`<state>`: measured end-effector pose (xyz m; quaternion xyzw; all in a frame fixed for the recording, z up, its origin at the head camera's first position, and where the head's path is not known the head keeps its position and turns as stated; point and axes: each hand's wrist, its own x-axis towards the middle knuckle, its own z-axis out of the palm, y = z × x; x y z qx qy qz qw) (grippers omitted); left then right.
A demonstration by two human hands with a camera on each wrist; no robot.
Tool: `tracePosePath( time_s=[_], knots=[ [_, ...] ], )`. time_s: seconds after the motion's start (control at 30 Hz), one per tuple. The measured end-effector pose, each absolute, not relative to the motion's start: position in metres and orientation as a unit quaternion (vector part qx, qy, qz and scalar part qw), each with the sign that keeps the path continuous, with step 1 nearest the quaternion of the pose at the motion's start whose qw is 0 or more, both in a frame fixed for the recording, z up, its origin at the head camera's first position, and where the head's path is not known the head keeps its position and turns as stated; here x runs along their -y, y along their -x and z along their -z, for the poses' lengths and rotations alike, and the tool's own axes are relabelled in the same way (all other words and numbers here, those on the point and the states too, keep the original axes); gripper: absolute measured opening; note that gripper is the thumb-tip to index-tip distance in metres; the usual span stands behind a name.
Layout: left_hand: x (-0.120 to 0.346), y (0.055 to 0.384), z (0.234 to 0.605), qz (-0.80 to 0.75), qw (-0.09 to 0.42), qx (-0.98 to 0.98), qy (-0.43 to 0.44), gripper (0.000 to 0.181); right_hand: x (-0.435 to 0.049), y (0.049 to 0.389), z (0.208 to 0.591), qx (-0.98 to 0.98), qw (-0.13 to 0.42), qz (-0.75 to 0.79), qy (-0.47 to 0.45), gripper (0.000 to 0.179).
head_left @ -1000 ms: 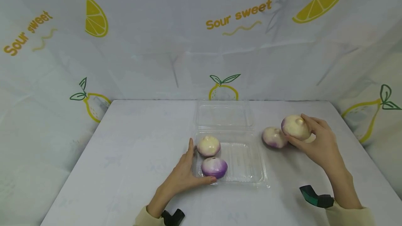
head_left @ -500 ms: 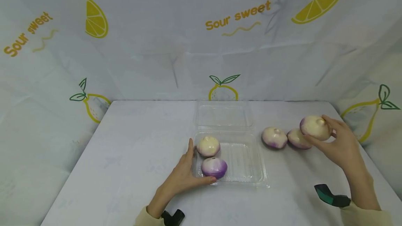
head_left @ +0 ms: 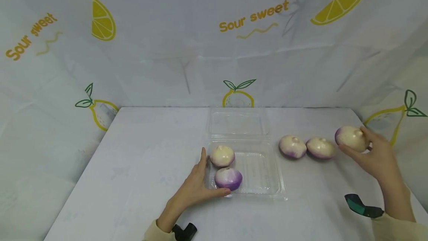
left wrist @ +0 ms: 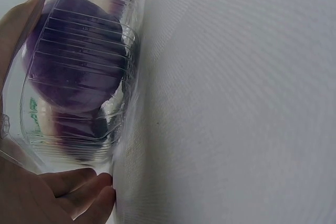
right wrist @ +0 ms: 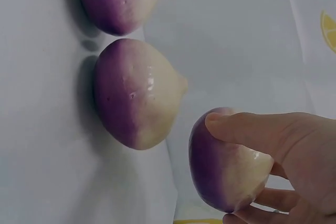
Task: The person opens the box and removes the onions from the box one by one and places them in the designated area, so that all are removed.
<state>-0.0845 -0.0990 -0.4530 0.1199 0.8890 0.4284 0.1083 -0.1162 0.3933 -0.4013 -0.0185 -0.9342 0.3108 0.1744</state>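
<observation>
In my right hand, a glossy purple-and-cream onion is held between thumb and fingers, raised at the table's right side. The right wrist view shows my thumb across the upper side of this onion, with fingertips beneath. Two similar onions, one nearer the middle and another beside it, lie to its left. My left hand rests around the left front corner of a clear plastic container, thumb along the front rim, fingers extended along the side. Inside sit a rear onion and a front onion.
The container's clear lid lies folded back behind it. A white table carries everything, with a lemon-print cloth hanging behind and at both sides. A dark wrist device sits at my right cuff.
My right hand has carried its onion to the right, past the two onions on the table, uncovering the second of them. The left hand and the container have stayed put.
</observation>
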Motion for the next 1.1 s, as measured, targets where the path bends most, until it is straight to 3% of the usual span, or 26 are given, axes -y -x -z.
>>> tracePosePath(
  time_s=[0.17,0.5,1.1],
  knots=[
    [0.100,0.085,0.453,-0.428,0.110,-0.889,-0.118,0.146,-0.400,0.117,0.409,0.943,0.165,-0.286,0.032,0.081],
    [0.099,0.085,0.453,-0.434,0.112,-0.886,-0.117,0.146,-0.411,0.120,0.423,0.954,0.070,-0.282,0.077,0.088],
    [0.099,0.085,0.455,-0.428,0.109,-0.889,-0.119,0.145,-0.411,0.119,0.433,0.961,0.058,-0.259,0.071,0.088]
  ],
)
